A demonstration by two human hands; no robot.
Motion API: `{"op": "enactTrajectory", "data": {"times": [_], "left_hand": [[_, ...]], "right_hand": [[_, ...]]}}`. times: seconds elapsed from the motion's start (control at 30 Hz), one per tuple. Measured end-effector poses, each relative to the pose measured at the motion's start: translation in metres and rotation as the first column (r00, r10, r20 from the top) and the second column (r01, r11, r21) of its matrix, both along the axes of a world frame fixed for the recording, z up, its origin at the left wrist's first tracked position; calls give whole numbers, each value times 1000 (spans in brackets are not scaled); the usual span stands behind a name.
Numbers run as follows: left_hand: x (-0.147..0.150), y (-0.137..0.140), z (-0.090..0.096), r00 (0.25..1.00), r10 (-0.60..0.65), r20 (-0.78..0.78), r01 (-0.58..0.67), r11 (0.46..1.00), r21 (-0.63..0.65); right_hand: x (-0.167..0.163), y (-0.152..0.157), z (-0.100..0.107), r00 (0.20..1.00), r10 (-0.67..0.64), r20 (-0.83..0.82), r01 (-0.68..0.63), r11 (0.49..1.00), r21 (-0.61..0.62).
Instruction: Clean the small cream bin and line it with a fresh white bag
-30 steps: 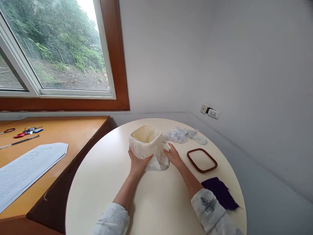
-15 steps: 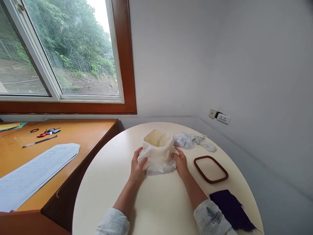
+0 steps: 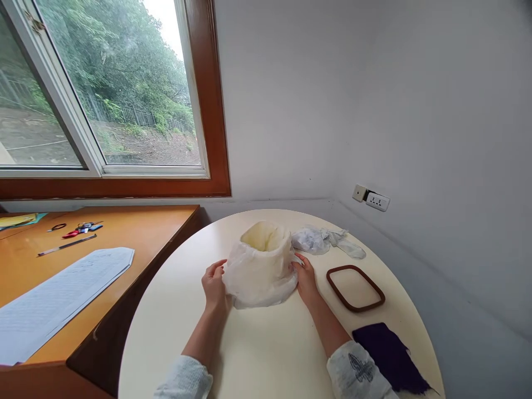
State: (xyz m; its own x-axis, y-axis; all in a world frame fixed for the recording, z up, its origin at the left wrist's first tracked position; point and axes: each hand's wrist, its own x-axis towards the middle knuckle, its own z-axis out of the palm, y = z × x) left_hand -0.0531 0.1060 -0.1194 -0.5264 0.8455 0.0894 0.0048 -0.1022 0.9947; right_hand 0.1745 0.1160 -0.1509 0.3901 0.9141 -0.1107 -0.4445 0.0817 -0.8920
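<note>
A thin white plastic bag [image 3: 258,280] hangs over the outside of a cream-coloured, bin-like container [image 3: 266,235] on the round table. The container's mouth faces up; the bag hides most of its sides. To its left, my left hand [image 3: 214,285] has its fingers closed on the bag's outer edge. My right hand [image 3: 305,278] pinches the bag on the right side, its fingertips partly behind the plastic.
On the round table [image 3: 178,310], a crumpled plastic bag [image 3: 313,240] lies behind right, with a brown rounded frame [image 3: 355,307] and dark purple cloth [image 3: 388,354] nearer. A wooden desk [image 3: 145,227] at left holds papers [image 3: 70,296], a pen [image 3: 66,245] and keys [image 3: 83,229].
My left hand has moved left and outward, drawing the bag wider and smoother over the container's front. My right hand stays nearly in place.
</note>
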Motion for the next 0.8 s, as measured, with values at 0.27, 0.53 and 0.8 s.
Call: {"op": "enactTrajectory", "data": {"times": [0.27, 0.53, 0.8], "left_hand": [[-9, 3, -8, 834, -44, -549, -78, 977, -196], [-6, 0, -9, 703, -162, -692, -27, 967, -254], [-9, 4, -5, 807, -141, -573, 27, 979, -203]], "right_hand": [[-1, -2, 3, 1000, -3, -6, 3, 1000, -13], [-1, -3, 5, 1000, 3, 0, -3, 1000, -13], [-1, -4, 6, 1000, -3, 17, 3, 1000, -19]]}}
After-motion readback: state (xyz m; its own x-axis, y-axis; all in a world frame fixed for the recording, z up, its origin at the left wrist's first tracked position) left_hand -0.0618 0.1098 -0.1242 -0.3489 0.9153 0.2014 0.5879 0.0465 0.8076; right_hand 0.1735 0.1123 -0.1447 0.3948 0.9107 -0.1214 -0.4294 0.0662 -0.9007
